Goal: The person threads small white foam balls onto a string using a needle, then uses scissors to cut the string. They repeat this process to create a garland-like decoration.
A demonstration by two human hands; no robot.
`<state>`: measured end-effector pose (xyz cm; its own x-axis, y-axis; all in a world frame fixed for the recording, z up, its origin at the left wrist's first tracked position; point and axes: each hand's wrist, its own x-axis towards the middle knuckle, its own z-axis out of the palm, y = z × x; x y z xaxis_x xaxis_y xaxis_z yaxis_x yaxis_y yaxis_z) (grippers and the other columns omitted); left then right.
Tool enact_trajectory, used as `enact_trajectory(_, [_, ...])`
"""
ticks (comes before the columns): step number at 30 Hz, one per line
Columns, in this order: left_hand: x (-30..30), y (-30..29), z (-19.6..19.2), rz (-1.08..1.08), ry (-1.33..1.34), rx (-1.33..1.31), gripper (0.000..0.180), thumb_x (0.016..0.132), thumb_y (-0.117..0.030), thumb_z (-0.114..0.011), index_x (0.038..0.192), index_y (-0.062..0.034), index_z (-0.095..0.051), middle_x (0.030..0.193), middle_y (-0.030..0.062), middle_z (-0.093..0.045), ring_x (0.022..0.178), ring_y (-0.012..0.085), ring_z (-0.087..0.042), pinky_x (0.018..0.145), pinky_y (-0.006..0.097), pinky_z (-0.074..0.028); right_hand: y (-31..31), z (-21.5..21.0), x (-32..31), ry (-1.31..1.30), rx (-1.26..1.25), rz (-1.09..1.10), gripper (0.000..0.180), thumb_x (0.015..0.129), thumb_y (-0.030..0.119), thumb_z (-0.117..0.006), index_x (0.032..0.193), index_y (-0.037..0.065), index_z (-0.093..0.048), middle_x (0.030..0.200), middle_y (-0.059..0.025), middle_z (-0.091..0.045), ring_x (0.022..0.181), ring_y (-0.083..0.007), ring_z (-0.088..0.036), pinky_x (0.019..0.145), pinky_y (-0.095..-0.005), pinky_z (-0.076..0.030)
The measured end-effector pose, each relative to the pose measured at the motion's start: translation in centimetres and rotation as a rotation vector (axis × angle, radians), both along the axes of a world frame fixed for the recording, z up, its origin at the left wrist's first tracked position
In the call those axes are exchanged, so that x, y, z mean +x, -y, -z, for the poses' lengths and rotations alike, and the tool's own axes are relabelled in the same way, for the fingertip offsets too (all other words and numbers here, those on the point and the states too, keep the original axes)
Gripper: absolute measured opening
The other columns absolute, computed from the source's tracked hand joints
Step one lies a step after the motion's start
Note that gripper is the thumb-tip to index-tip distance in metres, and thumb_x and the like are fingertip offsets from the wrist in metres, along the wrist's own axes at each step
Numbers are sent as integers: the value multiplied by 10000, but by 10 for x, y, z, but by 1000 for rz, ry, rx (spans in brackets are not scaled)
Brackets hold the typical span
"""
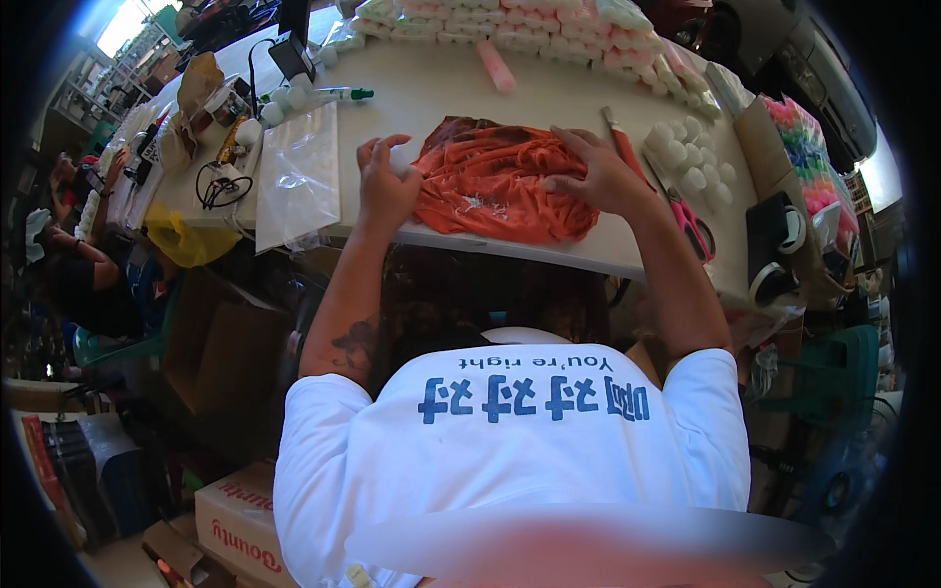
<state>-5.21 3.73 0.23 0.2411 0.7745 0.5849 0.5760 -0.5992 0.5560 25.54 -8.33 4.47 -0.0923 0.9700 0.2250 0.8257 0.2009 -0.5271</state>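
White counter (421, 78) spans the top of our view, front edge bowed by the lens. We have an orange cloth (505, 167) near the middle of that edge, bunched soft fabric with deep wrinkles, white crumbs (480, 204) scattered on its front part. Our left hand (382, 186) is at the cloth's left side, fingers closed on a small white piece (400, 161); full shape hidden. Our right hand (606, 178) lies on the cloth's right side, thumb and fingers apart, touching fabric.

Containers: clear bags (529, 18) heaped along the back, packed with white, pink and pale green pieces. At right, an open carton (769, 142) holds rainbow-coloured packs (804, 147). Flat clear sleeves (299, 176) lie near our left hand; contents, can't tell. Below counter level we see an open brown box (216, 343), dark inside.

Room: white top shows from behind the cloth to a pink tube (496, 67), plus a strip between sleeves and left hand. Front edge passes close below the cloth.

Right of the cloth we get a long red tool (627, 152), pink-handled scissors (678, 210) and a pile of rounded white lumps (691, 162). Far left, a looped black cable (221, 186) and thin crumpled yellow plastic (191, 235) at the edge.
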Motion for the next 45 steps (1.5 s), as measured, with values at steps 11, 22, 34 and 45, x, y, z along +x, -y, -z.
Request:
enact_trajectory(11, [-5, -16, -51, 529, -532, -516, 681, 638, -249, -801, 1224, -4, -555, 1099, 149, -627, 1020, 279, -592, 914, 355, -445, -15, -14, -41, 141, -387, -59, 1281, 515, 306, -909, 1501, 67, -127, 1445, -262, -318, 1336, -376, -327, 1109, -374, -284])
enact_trajectory(22, [47, 48, -72, 658, -286, -523, 571, 670, -177, -786, 1170, 3, -576, 1016, 94, -630, 950, 184, -577, 864, 309, -454, 19, -20, -82, -556, -343, -107, 941, 575, 120, -862, 1377, 18, -381, 1196, -132, -585, 1086, -221, -571, 943, -327, -460])
enact_trajectory(34, [111, 108, -66, 1002, 73, -498, 589, 789, -165, -753, 1313, -93, -493, 1059, 52, -580, 838, 111, -566, 748, 259, -491, 349, -60, 115, -749, -360, 649, 714, 614, 34, -802, 1270, 4, -521, 1135, -83, -631, 1018, -169, -614, 907, -317, -503])
enact_trajectory(45, [74, 27, 3, 611, 447, -616, 333, 872, -150, -678, 1144, -11, -548, 948, 55, -505, 707, 89, -550, 619, 227, -462, 291, 104, 199, 502, -977, 950, 339, 781, 238, -655, 1079, 77, -676, 1010, -112, -689, 905, -240, -671, 777, -353, -536])
